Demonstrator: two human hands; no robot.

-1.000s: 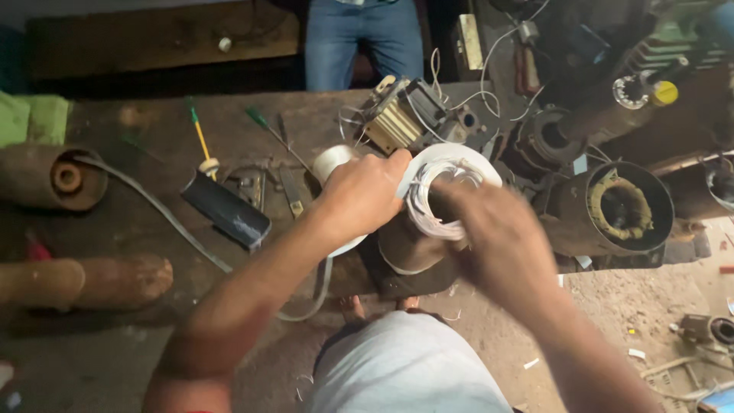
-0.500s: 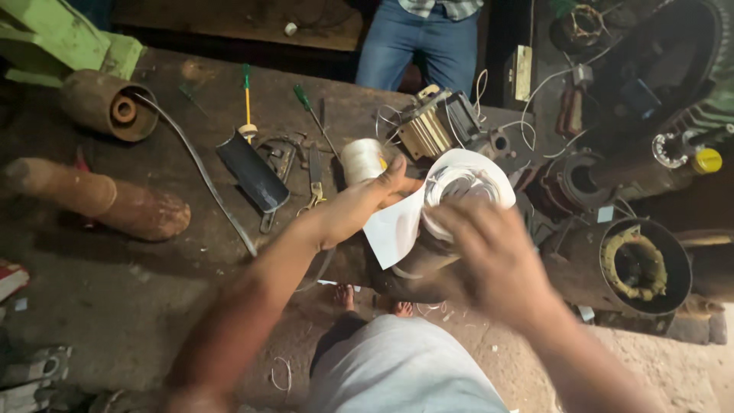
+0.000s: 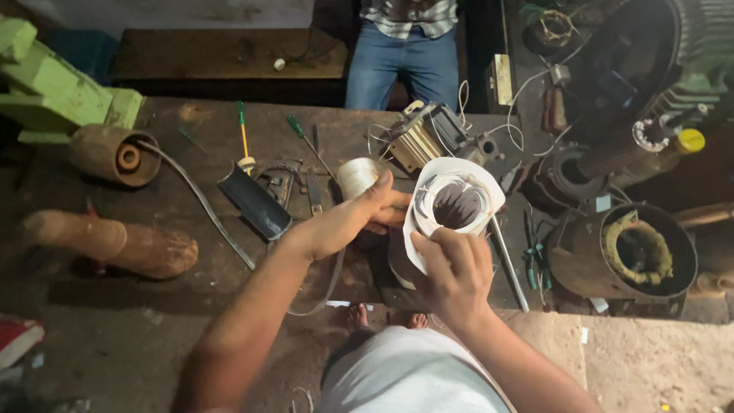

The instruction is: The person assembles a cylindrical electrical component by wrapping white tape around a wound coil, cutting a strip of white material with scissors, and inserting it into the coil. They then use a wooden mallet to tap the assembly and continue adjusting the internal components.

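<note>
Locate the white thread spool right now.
Head view, centre: the white thread spool stands on the workbench, just above the left hand, left of the paper-lined stator.

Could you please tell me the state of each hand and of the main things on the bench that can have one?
left hand: gripping the side of the white-lined motor stator.
right hand: pinching the white paper at the rim.
white-lined motor stator: upright, open end up.
white spool: standing on the bench.
dark motor housing: open, windings exposed.
green-handled screwdrivers: lying flat.
</note>
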